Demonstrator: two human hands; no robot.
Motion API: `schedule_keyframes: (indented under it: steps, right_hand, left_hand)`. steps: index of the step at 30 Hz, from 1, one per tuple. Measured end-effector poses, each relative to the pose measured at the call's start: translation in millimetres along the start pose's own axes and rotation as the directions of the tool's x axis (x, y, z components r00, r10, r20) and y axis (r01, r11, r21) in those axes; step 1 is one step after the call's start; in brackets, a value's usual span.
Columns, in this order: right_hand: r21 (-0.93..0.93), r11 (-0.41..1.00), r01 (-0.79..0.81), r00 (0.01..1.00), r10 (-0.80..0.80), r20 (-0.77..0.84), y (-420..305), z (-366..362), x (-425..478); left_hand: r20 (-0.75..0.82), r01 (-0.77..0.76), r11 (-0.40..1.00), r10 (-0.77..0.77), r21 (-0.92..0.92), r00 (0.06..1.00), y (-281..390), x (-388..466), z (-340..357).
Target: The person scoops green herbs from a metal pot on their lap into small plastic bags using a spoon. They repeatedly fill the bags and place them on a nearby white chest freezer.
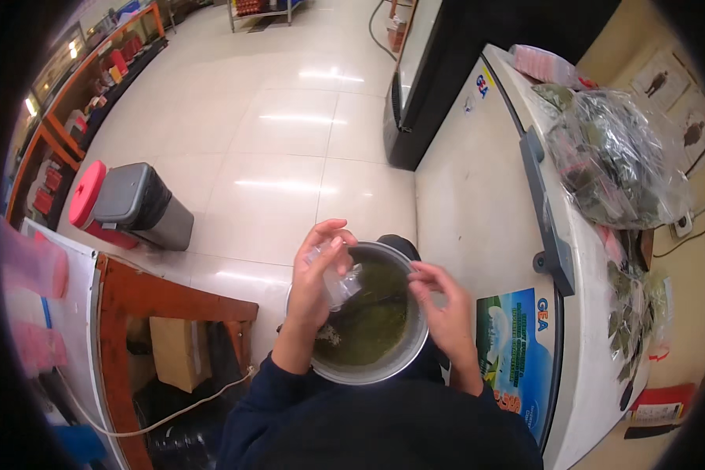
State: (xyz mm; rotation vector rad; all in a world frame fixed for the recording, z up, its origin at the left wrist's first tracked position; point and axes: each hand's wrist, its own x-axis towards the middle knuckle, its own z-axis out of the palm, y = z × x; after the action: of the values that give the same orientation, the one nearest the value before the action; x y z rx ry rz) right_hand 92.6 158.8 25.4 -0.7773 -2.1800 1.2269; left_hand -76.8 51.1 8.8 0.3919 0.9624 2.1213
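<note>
A round metal pot [382, 346] holding dark green liquid sits right in front of my body. Over its left side, my left hand [323, 264] grips a small clear plastic bag [342, 286]. The bag hangs above the liquid, and whether anything is inside it cannot be made out. A pale, grainy patch [328, 336] shows at the pot's left inner edge, below my left wrist. My right hand [443, 294] is at the pot's right rim with thumb and fingertips close together. Whether something small is pinched there is too fine to see.
At right stands a GEA chest freezer [476, 200] with bagged green leaves [617, 158] on its lid. An orange-brown wooden table [176, 288] is close at left, a cord [170, 424] beside it. Farther off are a grey bin [147, 205] and a red lidded container [88, 194].
</note>
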Motion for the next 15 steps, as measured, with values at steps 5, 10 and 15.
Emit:
schedule_keyframes:
  steps: [5, 10, 15]
  right_hand:
    - [0.412, 0.887, -0.208, 0.952, 0.087, 0.293, -16, 56, 1]
    - [0.384, 0.904, -0.188, 0.971, 0.112, 0.212, -16, 72, 13]
    - [0.288, 0.958, -0.018, 1.000, 0.010, 0.029, -19, 67, 17]
  left_hand:
    - [-0.053, -0.025, 0.987, 0.017, -0.158, 0.998, -8, -7, -6]
    - [-0.106, 0.019, 0.983, -0.038, -0.180, 0.994, -12, -19, -2]
    - [-0.050, 0.108, 0.961, -0.125, -0.255, 0.991, -17, -25, -1]
